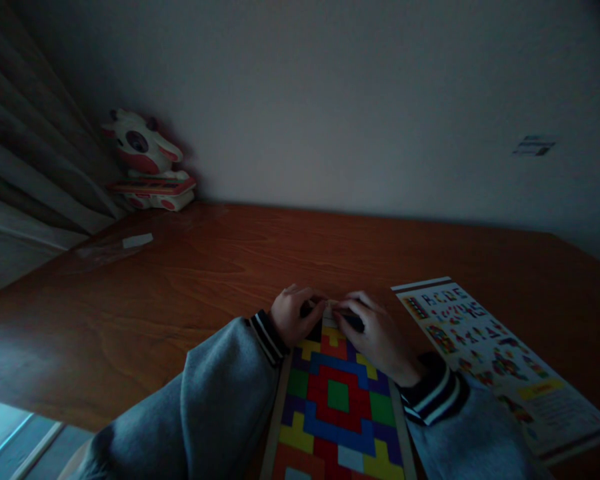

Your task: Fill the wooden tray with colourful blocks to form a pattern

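A wooden puzzle tray lies in front of me, filled mostly with blocky pieces in red, blue, green, yellow, purple and orange. At its far end, my left hand and my right hand come together with bent fingers. Between their fingertips is a small white puzzle piece, partly covered by the fingers. A dark bare patch of the tray shows beside my left thumb. My right hand covers part of the far right corner.
A printed pattern sheet lies right of the tray on the brown wooden table. A cow-shaped toy stands at the back left, near a curtain. Clear plastic with a white label lies at the left.
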The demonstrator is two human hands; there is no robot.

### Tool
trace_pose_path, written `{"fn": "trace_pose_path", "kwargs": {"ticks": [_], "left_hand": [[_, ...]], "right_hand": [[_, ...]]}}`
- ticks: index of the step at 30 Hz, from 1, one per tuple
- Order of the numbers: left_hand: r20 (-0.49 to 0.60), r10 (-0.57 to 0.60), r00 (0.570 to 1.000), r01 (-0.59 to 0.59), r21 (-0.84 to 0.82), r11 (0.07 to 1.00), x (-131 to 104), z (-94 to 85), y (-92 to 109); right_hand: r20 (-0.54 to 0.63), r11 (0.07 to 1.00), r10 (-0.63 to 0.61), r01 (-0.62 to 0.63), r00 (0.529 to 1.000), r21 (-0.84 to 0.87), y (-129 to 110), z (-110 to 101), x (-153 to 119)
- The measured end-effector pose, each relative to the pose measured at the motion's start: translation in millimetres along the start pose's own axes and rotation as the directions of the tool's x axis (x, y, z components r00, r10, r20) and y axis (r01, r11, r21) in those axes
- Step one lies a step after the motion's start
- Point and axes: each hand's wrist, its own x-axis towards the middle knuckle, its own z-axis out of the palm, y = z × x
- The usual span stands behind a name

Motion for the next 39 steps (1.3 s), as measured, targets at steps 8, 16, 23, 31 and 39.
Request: {"fn": "trace_pose_path", "kwargs": {"ticks": [8, 16, 23, 31, 39], "left_hand": [[-0.002, 0.033, 0.999, -0.033, 0.0, 0.999, 0, -0.2, 0], [-0.021, 0.061, 0.998, -0.061, 0.006, 0.998, 2, -3.3, -3], [-0.016, 0.139, 0.99, -0.136, 0.113, 0.984, 5, -4.2, -17], [0.008, 0.18, 0.984, -0.178, 0.184, 0.967, -5, -6.5, -23], [-0.052, 0.139, 0.989, -0.123, 0.237, 0.964, -31, -22.4, -26]], "right_hand": [[0.003, 1.0, 0.006, -0.006, 1.0, 0.017, -2, -1, 1], [-0.097, 0.985, 0.075, -0.059, 0.992, 0.161, 3, -3, 3], [-0.207, 0.985, 0.131, -0.103, 0.97, 0.142, 17, -8, 4], [-0.233, 0.988, 0.111, -0.083, 0.966, 0.129, 25, -14, -10], [-0.336, 0.984, 0.165, -0.134, 0.927, 0.116, 20, -14, -43]]}}
